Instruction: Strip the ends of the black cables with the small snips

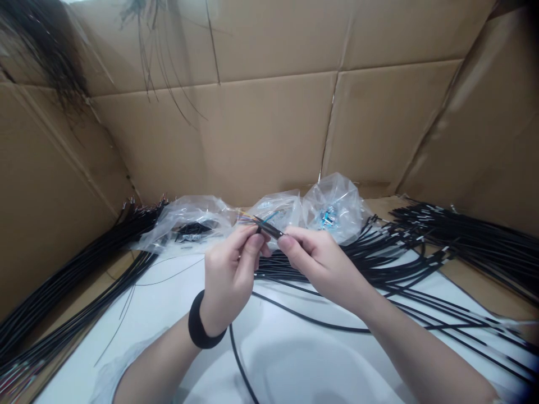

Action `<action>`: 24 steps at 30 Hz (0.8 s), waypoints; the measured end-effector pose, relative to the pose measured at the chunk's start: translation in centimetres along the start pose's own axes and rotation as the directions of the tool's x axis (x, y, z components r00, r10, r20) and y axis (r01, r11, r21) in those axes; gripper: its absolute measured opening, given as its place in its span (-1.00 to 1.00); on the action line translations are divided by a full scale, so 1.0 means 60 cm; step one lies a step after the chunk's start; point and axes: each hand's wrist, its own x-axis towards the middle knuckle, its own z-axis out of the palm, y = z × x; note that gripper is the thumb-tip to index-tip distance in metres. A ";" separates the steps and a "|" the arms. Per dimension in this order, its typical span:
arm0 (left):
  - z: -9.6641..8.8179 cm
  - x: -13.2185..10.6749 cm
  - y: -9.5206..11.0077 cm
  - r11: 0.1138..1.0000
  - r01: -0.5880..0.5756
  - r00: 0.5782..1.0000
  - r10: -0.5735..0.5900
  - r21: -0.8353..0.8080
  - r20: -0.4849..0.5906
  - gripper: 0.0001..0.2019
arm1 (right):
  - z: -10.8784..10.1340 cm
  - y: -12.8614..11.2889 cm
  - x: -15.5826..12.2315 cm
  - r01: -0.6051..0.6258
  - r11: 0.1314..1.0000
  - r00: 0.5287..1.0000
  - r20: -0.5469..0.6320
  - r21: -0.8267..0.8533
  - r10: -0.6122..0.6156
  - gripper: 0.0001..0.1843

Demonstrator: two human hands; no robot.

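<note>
Both hands meet over the middle of a white table (pixel 295 359). My right hand (pixel 320 261) pinches the end of a black cable (pixel 272 230), whose thin coloured wires (pixel 256 217) stick out at the tip. My left hand (pixel 233 272), with a black band on its wrist, pinches the same cable end at the coloured wires, fingers closed. The cable's long black length (pixel 303 317) loops down across the table under my forearms.
Three clear plastic bags (pixel 189 224) (pixel 280 207) (pixel 337 205) with small parts lie behind the hands. Bundles of black cables lie at the left (pixel 76 280) and right (pixel 442 247). Cardboard walls (pixel 273 123) enclose the table on three sides.
</note>
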 end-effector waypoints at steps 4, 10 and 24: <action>-0.003 0.007 0.010 0.850 0.316 0.941 -0.223 -0.422 0.256 -0.76 | 0.002 0.006 0.000 0.032 0.995 0.998 -0.049 -0.090 -0.037 -0.60; -0.019 0.018 0.009 0.345 0.660 0.749 -0.234 -0.667 0.620 -0.75 | 0.000 0.010 -0.004 0.132 0.943 0.975 -0.131 -0.307 -0.180 -0.63; 0.017 -0.007 -0.016 0.937 -0.142 0.879 0.268 0.320 -0.394 -0.75 | 0.008 0.017 0.000 0.208 0.845 0.924 -0.186 -0.493 -0.335 -0.73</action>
